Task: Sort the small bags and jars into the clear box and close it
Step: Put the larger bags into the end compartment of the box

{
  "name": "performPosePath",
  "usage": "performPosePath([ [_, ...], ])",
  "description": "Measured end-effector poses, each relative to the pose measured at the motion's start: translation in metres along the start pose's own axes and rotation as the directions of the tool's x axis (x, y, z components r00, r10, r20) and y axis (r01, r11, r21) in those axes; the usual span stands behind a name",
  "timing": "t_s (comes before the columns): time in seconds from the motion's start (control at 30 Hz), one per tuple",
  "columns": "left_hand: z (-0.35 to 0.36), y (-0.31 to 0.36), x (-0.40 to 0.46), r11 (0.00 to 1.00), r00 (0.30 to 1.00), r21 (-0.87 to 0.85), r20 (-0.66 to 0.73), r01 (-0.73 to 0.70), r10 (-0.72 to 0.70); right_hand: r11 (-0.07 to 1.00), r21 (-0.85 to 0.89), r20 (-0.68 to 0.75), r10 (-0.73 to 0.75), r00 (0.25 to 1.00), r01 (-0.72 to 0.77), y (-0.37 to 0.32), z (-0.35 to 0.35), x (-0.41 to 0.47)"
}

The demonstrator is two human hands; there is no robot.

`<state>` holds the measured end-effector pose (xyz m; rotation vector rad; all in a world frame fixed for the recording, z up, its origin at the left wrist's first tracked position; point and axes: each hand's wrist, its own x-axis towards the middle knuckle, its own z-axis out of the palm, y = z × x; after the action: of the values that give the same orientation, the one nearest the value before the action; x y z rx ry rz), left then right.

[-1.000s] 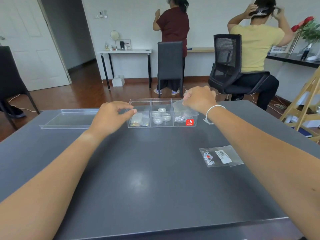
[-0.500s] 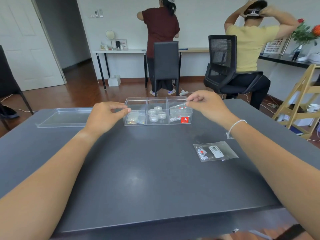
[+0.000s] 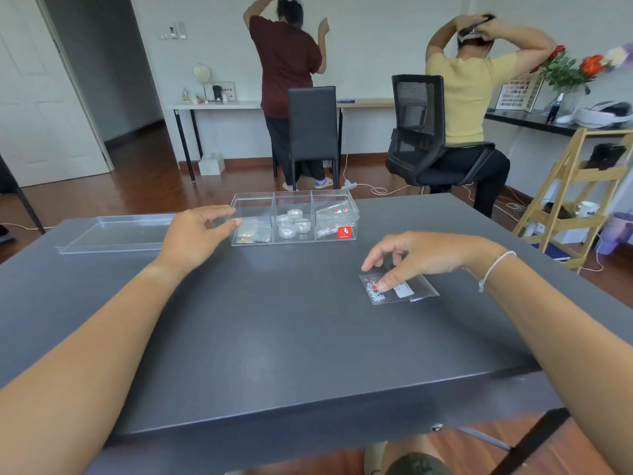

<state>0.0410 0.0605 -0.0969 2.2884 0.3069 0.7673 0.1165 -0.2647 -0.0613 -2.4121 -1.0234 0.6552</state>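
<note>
Table (image 3: 274,337): dark grey top; all task things sit on far half.
Last bag (image 3: 399,289): small clear bag w/ beads + white label, flat on table, right of centre, well apart from box on near-right side. Long axis runs roughly left-right, slightly skewed, bead end to the left.
Right hand (image 3: 421,257): directly over bag, reaching in from the right. Fingers curled down, thumb tip pressing on bead end, other fingertips at bag's far edge. Looks like start of a pinch; bag not lifted yet, so contact yes, firm grip cannot tell.
Key relation: bag under right hand, box far-left of it. Probably a lift, then carry far and left to right-hand compartment. Right hand much nearer bag than left.
Left hand (image 3: 202,231): at left end of box, fingers loosely curled, thumb tip touching or just beside end wall. Holds nothing; prob. steadying.
Box (image 3: 294,193): clear, 3 compartments, lid off. Left: small bags. Middle: jars (image 3: 293,222), round, clear. Right: bags w/ beads, red sticker on near wall.
Lid (image 3: 116,233): clear, flat on table, left of box, behind left hand.
Progress: one bag left out, then lid on, judging by layout.
Risk: thin flat bag hard to pick off smooth top; may slide.
Far: two people w/ backs turned, chairs, desks along wall.
</note>
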Motion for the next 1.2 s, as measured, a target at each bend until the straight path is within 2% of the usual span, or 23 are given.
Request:
performPosePath([
  [0.57, 0.000, -0.001, 0.001, 1.000, 1.000, -0.011, 0.012, 0.017, -0.017, 0.993, 0.094, -0.003, -0.066, 0.998, 0.066, -0.011, 0.004, 0.014],
  [0.77, 0.000, -0.003, 0.002, 1.000, 1.000, -0.015, 0.002, 0.011, -0.011, 0.966, 0.217, -0.223, -0.090, 0.971, 0.139, -0.023, -0.018, 0.021],
  [0.87, 0.000, -0.004, 0.003, 1.000, 1.000, -0.018, -0.002, 0.007, -0.007, 0.927, 0.335, -0.418, -0.015, 0.908, 0.169, -0.027, -0.034, 0.034],
  [0.97, 0.000, -0.004, 0.003, 1.000, 1.000, -0.019, -0.011, 0.001, -0.001, 0.832, 0.510, -0.591, 0.154, 0.792, 0.219, -0.030, -0.042, 0.054],
  [1.1, 0.001, -0.005, 0.004, 1.000, 1.000, -0.012, -0.015, 0.002, -0.002, 0.764, 0.589, -0.672, 0.282, 0.685, 0.263, -0.032, -0.041, 0.081],
  [1.2, 0.000, -0.006, 0.005, 1.000, 1.000, -0.017, -0.018, -0.002, 0.001, 0.769, 0.577, -0.732, 0.337, 0.592, 0.276, -0.029, -0.042, 0.101],
])
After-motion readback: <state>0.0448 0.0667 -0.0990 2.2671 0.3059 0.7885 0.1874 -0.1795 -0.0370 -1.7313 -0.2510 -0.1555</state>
